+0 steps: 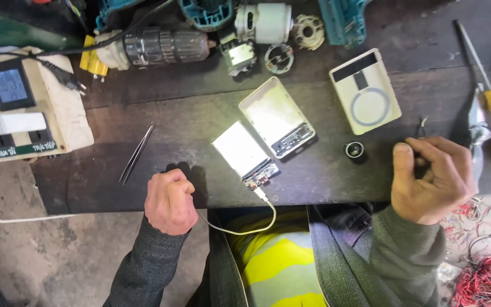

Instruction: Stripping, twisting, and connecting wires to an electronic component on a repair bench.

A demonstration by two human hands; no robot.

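Your left hand point(170, 202) is a fist at the desk's point(211, 113) front edge, fingers curled tight on the white cable point(240, 230). The cable loops off the edge over your lap and plugs into the bare board end of the opened power bank core point(245, 153), which lies tilted near the front edge, center. Just behind it, touching or nearly so, sits the empty white case half point(277, 116). The other cover w/ a ring mark point(366, 91) is further right, apart. A small black round part point(354, 149) lies btwn that cover and your right hand point(430, 176). Right-hand fingers are curled narrow, thumb up; can't tell what they pinch. Tweezers point(137, 153) lie left of your left hand w/ bare desk around them. The socket box w/ a meter screen point(26, 108) overhangs the desk's left edge. Drill parts point(160, 45) crowd the back. The orange-handled screwdriver point(484, 79) is at far right. Open room: the strip btwn tweezers and core, and btwn core and round part
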